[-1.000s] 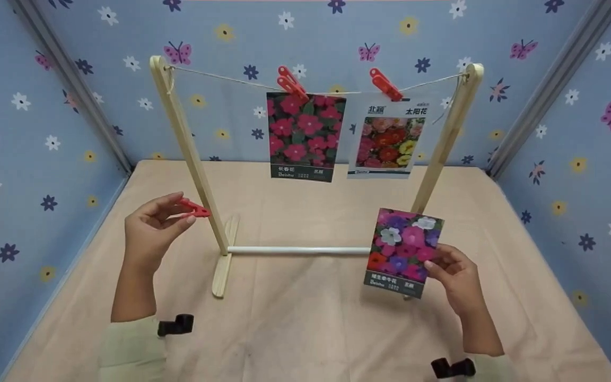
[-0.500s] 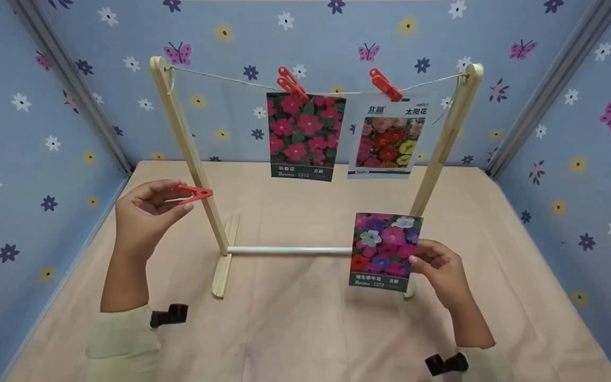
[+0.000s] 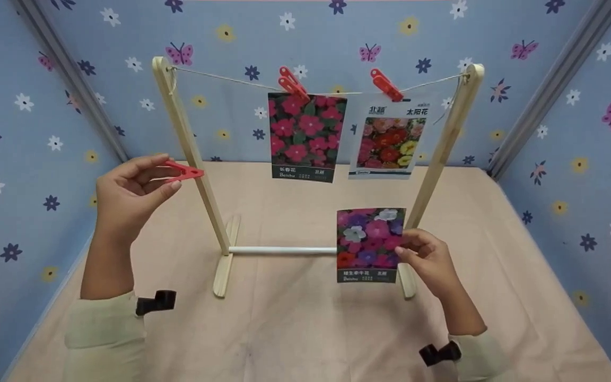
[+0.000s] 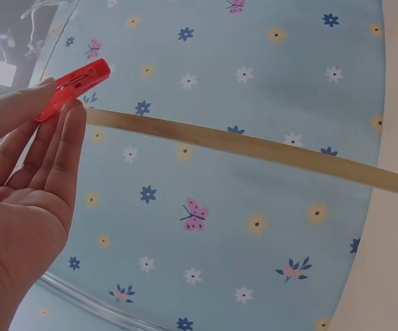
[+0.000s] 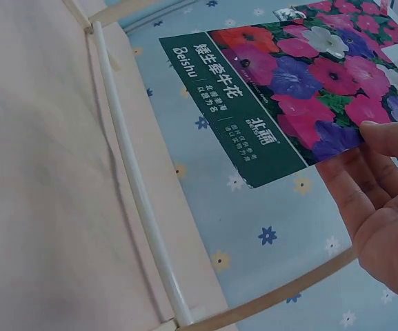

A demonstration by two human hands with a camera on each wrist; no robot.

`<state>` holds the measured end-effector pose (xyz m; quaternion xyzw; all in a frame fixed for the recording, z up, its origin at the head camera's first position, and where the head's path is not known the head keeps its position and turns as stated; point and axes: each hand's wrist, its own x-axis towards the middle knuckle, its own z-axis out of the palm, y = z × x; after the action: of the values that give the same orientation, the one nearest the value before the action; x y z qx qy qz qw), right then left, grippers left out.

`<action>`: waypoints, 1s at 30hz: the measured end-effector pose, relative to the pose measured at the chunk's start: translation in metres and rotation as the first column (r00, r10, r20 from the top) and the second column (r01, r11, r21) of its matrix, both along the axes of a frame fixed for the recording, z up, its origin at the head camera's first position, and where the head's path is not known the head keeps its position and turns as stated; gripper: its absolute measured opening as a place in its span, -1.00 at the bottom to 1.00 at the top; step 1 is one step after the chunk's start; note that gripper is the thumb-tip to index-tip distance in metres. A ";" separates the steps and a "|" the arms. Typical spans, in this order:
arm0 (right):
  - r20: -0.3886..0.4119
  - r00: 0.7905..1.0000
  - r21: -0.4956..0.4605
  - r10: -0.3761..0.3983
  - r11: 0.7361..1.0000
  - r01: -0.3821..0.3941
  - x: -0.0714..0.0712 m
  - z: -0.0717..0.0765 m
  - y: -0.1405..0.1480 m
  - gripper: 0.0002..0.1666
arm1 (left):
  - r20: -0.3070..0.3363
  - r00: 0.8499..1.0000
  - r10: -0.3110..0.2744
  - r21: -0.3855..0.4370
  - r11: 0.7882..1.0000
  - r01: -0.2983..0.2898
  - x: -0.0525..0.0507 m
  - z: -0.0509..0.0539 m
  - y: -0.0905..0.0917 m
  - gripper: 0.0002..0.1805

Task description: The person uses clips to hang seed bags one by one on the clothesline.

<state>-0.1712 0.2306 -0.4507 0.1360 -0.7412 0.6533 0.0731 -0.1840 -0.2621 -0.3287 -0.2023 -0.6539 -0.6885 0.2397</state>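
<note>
Between thumb and fingers, my left hand [image 3: 128, 199] pinches a red clothespin [image 3: 188, 172]; its tip points right, in front of the left wooden post [image 3: 199, 159]. The left wrist view shows the same clothespin [image 4: 81, 83] at the fingertips. My right hand [image 3: 431, 260] pinches the right edge of a seed packet [image 3: 370, 244] printed with mixed pink, purple and white flowers. That packet is upright, below the string [image 3: 220, 77]. Two packets hang from the string: a dark one with pink flowers [image 3: 305, 130] and a white one [image 3: 387, 146], each under a red clothespin.
The string runs between the left post and the right wooden post [image 3: 446, 143]. A white rod [image 3: 284, 250] joins the posts low down, above a beige cloth [image 3: 284, 323]. Blue walls [image 3: 220, 116] with flowers and butterflies stand behind and at both sides.
My left hand has risen and shifted left with the clothespin. My right hand has brought the seed packet leftward, turning it more upright. The hanging packets have stayed put.
</note>
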 end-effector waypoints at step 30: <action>-0.099 0.979 0.046 0.177 0.984 -0.173 -0.030 0.034 -0.047 -0.75 | -0.041 0.999 0.017 -0.002 1.000 -0.017 -0.018 0.058 0.004 -0.58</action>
<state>-0.2013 0.1837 -0.4169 0.2356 -0.7337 0.6353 0.0508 -0.2017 -0.2579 -0.2712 -0.2111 -0.6512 -0.6816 0.2585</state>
